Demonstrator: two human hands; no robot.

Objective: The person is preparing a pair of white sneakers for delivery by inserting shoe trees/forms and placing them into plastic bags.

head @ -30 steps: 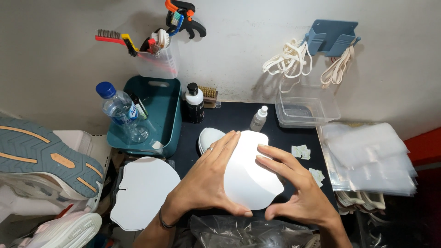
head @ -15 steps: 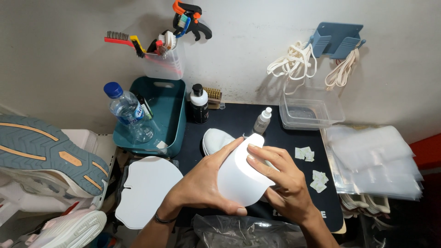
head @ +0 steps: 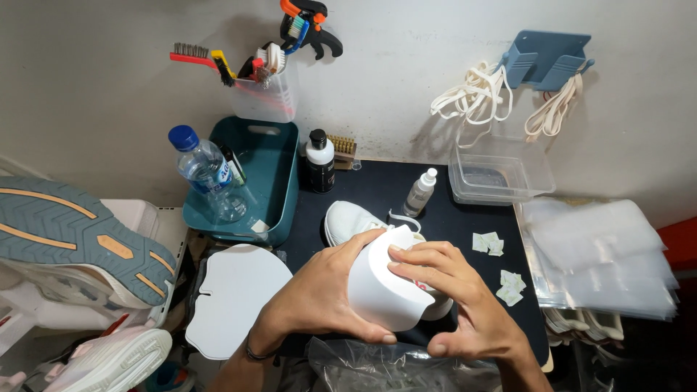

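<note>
A white flat sheet insert (head: 381, 290), bent into a curve, is gripped by both of my hands above a white sneaker (head: 348, 219) that lies on the black table top (head: 377, 189). My left hand (head: 323, 294) cups the sheet's left edge from below. Over its right side my right hand (head: 454, 301) presses with the fingers spread on the sheet. The sneaker's rear half is hidden behind the sheet and my hands.
A second white insert (head: 232, 297) lies to the left. A teal bin (head: 265, 178) with a water bottle (head: 207, 174), a black bottle (head: 318, 161), a spray bottle (head: 420, 192), a clear tub (head: 501, 170), small white packets (head: 501, 265) and stacked plastic bags (head: 602, 254) surround the sneaker. Shoes (head: 72, 239) sit at far left.
The flat sheet has been bent into a curve and brought down over the sneaker. Both hands have closed in around it.
</note>
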